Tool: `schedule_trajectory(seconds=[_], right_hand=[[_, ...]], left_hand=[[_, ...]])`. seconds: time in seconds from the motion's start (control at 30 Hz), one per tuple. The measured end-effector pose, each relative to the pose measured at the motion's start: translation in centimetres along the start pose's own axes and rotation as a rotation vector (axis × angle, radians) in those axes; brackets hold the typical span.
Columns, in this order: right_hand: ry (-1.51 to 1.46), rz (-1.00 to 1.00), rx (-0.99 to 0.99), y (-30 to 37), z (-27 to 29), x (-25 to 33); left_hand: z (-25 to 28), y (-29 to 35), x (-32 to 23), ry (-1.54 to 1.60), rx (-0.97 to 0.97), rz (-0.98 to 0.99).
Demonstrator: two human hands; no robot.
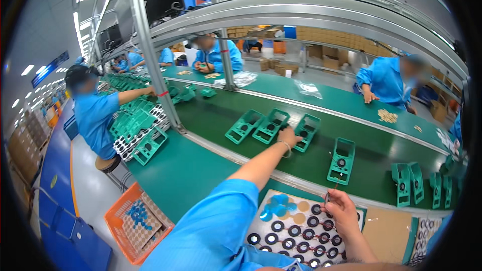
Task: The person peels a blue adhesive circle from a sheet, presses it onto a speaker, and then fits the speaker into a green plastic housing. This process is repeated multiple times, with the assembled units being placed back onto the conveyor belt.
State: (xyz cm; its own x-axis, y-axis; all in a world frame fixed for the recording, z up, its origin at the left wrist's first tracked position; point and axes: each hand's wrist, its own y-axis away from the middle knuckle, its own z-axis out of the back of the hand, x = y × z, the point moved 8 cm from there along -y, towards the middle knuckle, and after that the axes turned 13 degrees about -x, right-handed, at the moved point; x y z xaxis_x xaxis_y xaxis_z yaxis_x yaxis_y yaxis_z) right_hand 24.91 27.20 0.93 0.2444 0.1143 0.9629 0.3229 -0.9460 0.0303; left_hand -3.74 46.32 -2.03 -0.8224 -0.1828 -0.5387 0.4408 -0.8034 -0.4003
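Note:
My left hand (pixel 288 138), with a band at the wrist, reaches over the dark green conveyor (pixel 216 135). Its fingers are closed on the near left edge of a green plastic housing (pixel 308 126). Two similar housings (pixel 271 125) lie just left of it, and another housing (pixel 342 160) lies to the right, a black round part in it. Over the near edge of the belt, my right hand (pixel 344 213) pinches a small black round part (pixel 328 198) with a thin wire. Below it, a white sheet (pixel 263 256) carries rows of black rings (pixel 288 243) with pale centres and reddish wires.
Blue discs (pixel 276 206) lie on the sheet's far corner, beside brown cardboard (pixel 386 236). More housings (pixel 401 185) stand at right. An orange crate (pixel 118 226) sits lower left. A metal post (pixel 150 50) rises by the belt. Co-workers (pixel 389 80) work opposite and at left.

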Motion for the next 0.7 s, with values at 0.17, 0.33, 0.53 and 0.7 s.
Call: schedule_trajectory(seconds=[0.17,0.33,0.53,0.7], right_hand=[[0.045,0.062,0.024,-0.3,-1.8,0.3],[0.204,0.275,-0.109,0.5,1.2,2.0],[0.531,0.686,-0.098,2.2,-2.4,6.7],[0.732,0.995,-0.098,5.2,-3.8,8.9]], left_hand=[[0.7,0.1,2.6,0.398,0.164,0.159],[1.0,7.2,-2.9,1.077,0.674,0.587],[12.0,18.3,-6.6,1.259,0.778,0.512],[12.2,23.7,-9.2,1.288,0.834,0.496]])
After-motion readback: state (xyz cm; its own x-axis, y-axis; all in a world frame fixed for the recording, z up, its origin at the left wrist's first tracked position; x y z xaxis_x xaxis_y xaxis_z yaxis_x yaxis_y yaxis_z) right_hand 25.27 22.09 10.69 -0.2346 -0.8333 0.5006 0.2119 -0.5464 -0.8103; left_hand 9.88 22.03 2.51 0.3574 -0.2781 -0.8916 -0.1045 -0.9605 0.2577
